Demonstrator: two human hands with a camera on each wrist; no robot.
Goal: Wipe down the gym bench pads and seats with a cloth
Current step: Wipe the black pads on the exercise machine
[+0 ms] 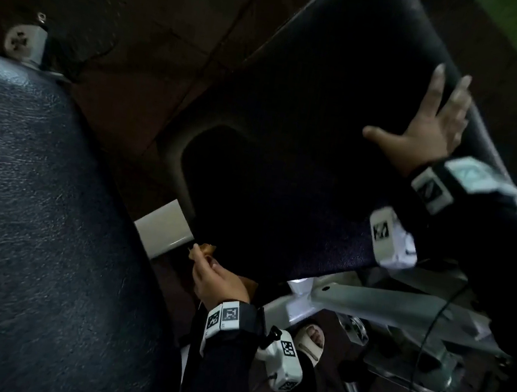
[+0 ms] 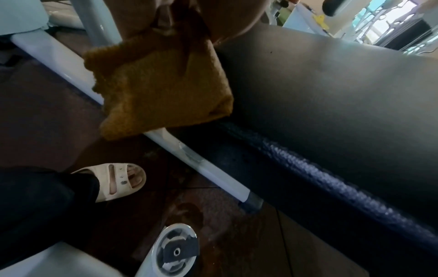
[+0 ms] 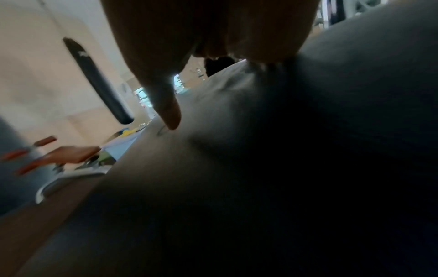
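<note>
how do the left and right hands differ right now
The left hand is curled, gripping the mustard cloth, which hangs beside the pad's edge; the right hand holds nothing, fingers spread flat on the black pad. The left sits low beside the pad's near end; the right rests farther up it. Both wear dark sleeves and wrist cameras.

right hand (image 1: 426, 126) laid on bench pad (image 1: 308, 136) | cloth (image 2: 161, 90) held beside pad edge by left hand (image 1: 218, 281) | second pad (image 1: 32, 214) at left
</note>
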